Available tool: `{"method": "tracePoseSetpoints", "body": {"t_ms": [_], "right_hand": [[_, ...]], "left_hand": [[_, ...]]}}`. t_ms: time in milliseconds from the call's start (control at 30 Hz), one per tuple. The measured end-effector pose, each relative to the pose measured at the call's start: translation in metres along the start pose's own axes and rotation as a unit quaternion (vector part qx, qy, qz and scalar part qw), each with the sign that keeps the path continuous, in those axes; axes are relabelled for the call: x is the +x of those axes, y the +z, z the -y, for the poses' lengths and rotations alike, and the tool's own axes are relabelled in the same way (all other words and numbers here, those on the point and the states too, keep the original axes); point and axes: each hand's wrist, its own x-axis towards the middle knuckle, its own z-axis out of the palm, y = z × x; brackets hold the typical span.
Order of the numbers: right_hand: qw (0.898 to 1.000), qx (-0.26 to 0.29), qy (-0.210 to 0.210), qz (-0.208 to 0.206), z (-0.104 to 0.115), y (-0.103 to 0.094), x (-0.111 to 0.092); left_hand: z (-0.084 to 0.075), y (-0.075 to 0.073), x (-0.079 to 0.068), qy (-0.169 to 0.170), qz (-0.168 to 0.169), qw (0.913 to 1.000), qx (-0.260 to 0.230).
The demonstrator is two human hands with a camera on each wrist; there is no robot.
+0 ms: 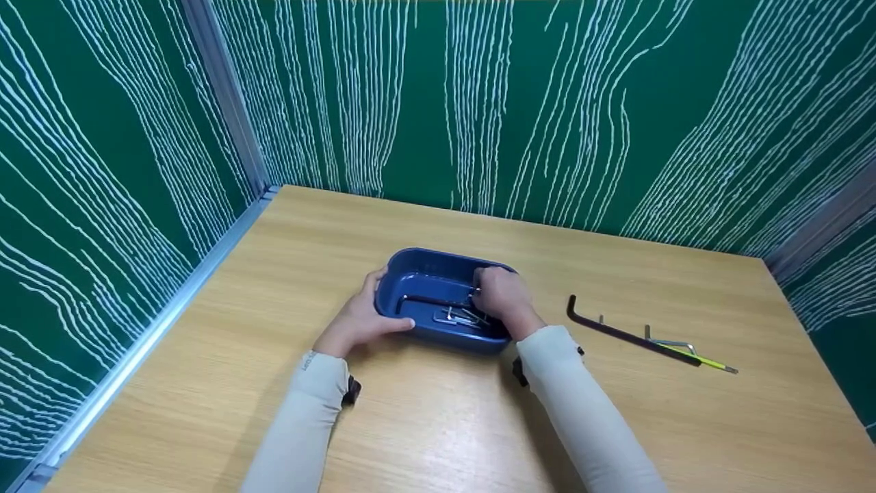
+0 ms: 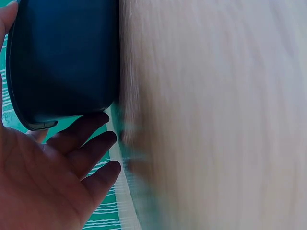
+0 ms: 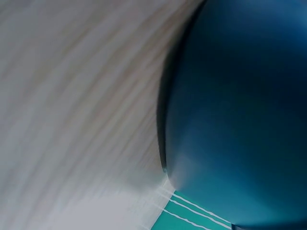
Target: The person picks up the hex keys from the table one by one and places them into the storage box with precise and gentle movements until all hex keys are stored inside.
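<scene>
A blue plastic bin (image 1: 424, 333) sits on the table with a black hex key (image 1: 431, 300) and several small silver hex keys (image 1: 457, 317) inside. My left hand (image 1: 363, 315) holds the bin's left end, thumb over the near rim and fingers along the outer side. In the left wrist view the left hand (image 2: 62, 167) shows its fingertips by the bin's wall (image 2: 62, 62). My right hand (image 1: 503, 294) reaches into the bin's right end, fingers curled down. A small metallic glint shows at its fingertips; I cannot tell whether they grip it. The right wrist view shows only the bin's outside (image 3: 235, 120).
To the right of the bin, a large black hex key (image 1: 629, 335) lies on the wooden table (image 1: 424, 424). Close against it are a silver hex key (image 1: 674, 343) and a yellow-green rod with a metal tip (image 1: 715, 363). Green panels with white wavy lines (image 1: 424, 103) stand behind the table.
</scene>
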Motion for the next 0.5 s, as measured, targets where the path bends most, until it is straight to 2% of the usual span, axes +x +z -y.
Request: {"method": "tracePoseSetpoints", "body": {"t_ms": [133,300,500], "right_hand": [[1.0,0.028,-0.002,-0.003,-0.0004,-0.0018,-0.0016],[0.997,0.069,-0.015,-0.033,-0.0031,-0.0036,-0.003],[0.984,0.154,-0.035,-0.079,-0.0066,-0.0065,-0.0056]], "left_hand": [[-0.0001,0.0003,-0.0004,-0.002,0.003,1.0,-0.005],[-0.0001,-0.0001,-0.0009,-0.003,0.005,0.9999,-0.011],[0.0015,-0.0003,0.0001,0.007,0.007,0.9999,-0.013]]}}
